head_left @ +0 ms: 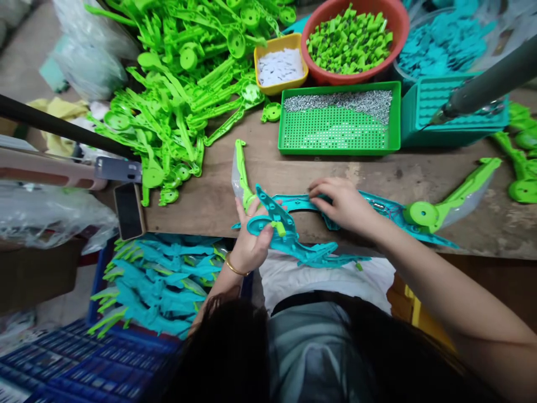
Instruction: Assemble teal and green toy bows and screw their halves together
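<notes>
My left hand (248,242), with a gold bangle on the wrist, is closed around a teal plastic toy shell (289,238) that carries a small green piece (279,228). It holds the shell at the table's near edge. My right hand (343,204) lies on a second, long teal shell (380,206) flat on the wooden table (419,176), with its fingers curled and pinching the shell's left end. A green arm part in a clear bag (240,168) lies just beyond my left hand. Another green arm with a round hub (444,206) sits at the long shell's right end.
A heap of green parts (188,84) fills the far left. Behind my hands stand a green tray of screws (339,120), a yellow box (280,64), a red bowl of green bits (350,39) and a teal basket (440,106). A power screwdriver (482,89) hangs at the right. A phone (129,210) lies left, above a blue crate of assembled teal pieces (159,285).
</notes>
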Demonstrator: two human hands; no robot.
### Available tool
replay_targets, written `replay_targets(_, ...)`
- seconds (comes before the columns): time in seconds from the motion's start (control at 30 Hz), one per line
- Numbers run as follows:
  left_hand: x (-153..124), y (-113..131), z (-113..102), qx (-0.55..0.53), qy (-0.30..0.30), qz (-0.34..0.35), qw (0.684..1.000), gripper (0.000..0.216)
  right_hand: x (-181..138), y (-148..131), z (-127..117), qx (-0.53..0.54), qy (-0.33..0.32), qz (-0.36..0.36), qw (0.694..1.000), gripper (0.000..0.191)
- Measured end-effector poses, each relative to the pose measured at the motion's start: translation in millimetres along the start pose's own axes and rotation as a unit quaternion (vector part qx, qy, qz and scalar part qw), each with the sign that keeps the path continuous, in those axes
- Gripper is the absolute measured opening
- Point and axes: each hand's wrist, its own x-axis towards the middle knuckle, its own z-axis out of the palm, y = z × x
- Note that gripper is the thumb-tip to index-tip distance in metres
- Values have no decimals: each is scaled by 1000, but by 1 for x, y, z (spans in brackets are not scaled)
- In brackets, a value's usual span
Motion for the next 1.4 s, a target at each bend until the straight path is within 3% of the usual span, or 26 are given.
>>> replay_targets(0.33, 19, 1, 5, 60, -93, 5, 994, 70, 4, -18, 19, -105, 27, -9, 994, 19)
replay_targets(0.53, 20, 4, 3, 66, -100, 8, 993, 72, 1, -19, 24, -113, 46, 22, 992, 20)
replay_targets(0.83, 19, 0, 4, 55, -96, -6, 994, 69, 7, -29, 25, -167, 21, 20, 986, 26)
replay_targets(0.97, 19, 3, 4, 53, -97, 1, 994, 65, -10, -21, 10, -115, 54, 7, 992, 22)
replay_targets(1.07, 14, 7, 6, 26, -52, 1, 998, 59, -40, -11, -16, -31, 123, 26, 992, 19)
replay_targets(1.17, 4, 13, 11, -117, 5, -61, 991, 48, -76, -2, -38, 46, 161, 68, 983, 18)
replay_targets(1.27, -2, 24, 16, -294, 56, -126, 946, 37, -110, 2, -39, 130, 74, 105, 983, 20)
replay_targets(1.4, 5, 47, 8, -466, 161, -118, 862, 37, -137, -5, -17, 221, -109, 122, 961, 33)
